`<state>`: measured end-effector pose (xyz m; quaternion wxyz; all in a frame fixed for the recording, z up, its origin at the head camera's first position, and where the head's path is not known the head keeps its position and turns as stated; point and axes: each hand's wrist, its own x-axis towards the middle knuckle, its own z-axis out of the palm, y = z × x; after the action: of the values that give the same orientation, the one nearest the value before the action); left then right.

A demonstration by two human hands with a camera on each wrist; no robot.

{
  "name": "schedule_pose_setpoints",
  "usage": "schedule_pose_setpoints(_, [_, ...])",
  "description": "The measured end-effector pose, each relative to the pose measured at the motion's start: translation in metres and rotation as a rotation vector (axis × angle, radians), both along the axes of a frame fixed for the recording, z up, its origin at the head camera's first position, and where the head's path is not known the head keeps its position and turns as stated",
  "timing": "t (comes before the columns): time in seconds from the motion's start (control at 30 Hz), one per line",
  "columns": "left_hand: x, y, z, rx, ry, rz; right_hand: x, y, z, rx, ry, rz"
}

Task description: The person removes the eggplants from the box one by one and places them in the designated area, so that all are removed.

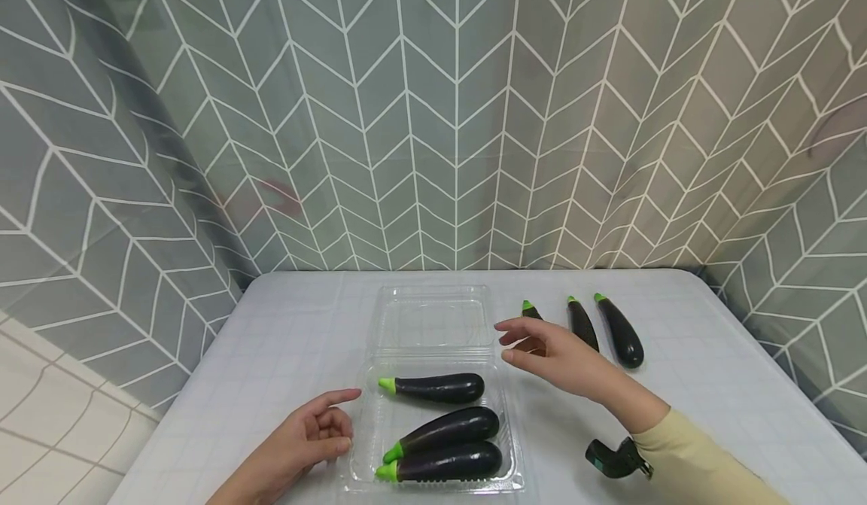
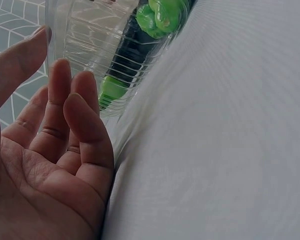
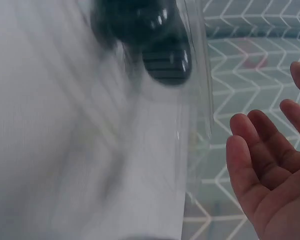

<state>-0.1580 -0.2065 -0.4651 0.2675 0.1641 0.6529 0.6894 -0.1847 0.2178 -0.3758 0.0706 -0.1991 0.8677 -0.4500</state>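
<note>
A clear plastic clamshell box [image 1: 364, 460] lies with its lid [image 1: 433, 323] folded back behind it. Inside are three glossy eggplants with bright green stem ends: one [image 1: 440, 388] at the back, one slanted [image 1: 450, 430] in the middle and one [image 1: 454, 463] in front. My left hand [image 1: 305, 437], fingers loosely bent and holding nothing, has its fingertips right at the box's left edge; a green stem end [image 2: 112, 87] shows through the wall in the left wrist view. My right hand [image 1: 552, 358] is empty, fingers relaxed, between the lid and the loose eggplants on the right.
Three more eggplants lie at the back right: one [image 1: 530, 310] partly hidden by my right hand, one [image 1: 582, 324] in the middle, and one [image 1: 619, 330] farthest right. A white cloth covers the table [image 1: 298, 332]. A patterned curtain [image 1: 433, 114] hangs behind it.
</note>
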Motion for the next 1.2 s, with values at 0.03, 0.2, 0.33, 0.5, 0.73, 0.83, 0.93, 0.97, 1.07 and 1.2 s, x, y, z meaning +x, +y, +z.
schedule_pose_setpoints(0.03, [0.000,0.000,0.000,0.001,0.001,0.001,0.001,-0.004,-0.002,-0.006,-0.004,0.025])
schedule_pose_setpoints(0.2, [0.000,0.000,0.000,0.007,0.013,0.001,0.002,-0.025,-0.007,-0.026,-0.006,0.110])
schedule_pose_setpoints(0.33, [0.000,0.000,0.000,0.009,0.014,0.000,0.005,-0.040,-0.009,-0.041,-0.035,0.186])
schedule_pose_setpoints(0.5, [0.000,0.000,0.001,0.008,0.021,0.001,0.009,-0.059,-0.014,-0.042,-0.058,0.323])
schedule_pose_setpoints(0.73, [-0.001,0.000,0.001,0.006,0.010,-0.001,0.017,-0.074,-0.021,0.128,0.087,0.444])
schedule_pose_setpoints(0.83, [0.000,0.000,0.001,0.003,0.006,0.000,0.019,-0.078,-0.023,0.254,0.211,0.490])
schedule_pose_setpoints(0.93, [0.001,0.001,0.002,-0.002,0.002,0.001,0.021,-0.082,-0.023,0.323,0.269,0.507])
schedule_pose_setpoints(0.97, [0.001,0.001,0.003,-0.005,0.002,0.002,0.021,-0.084,-0.023,0.343,0.278,0.507])
schedule_pose_setpoints(1.07, [0.001,0.001,0.003,-0.007,0.002,-0.001,0.023,-0.088,-0.022,0.396,0.317,0.501])
schedule_pose_setpoints(1.2, [0.001,0.001,0.003,-0.001,0.009,-0.006,0.025,-0.093,-0.021,0.468,0.380,0.503])
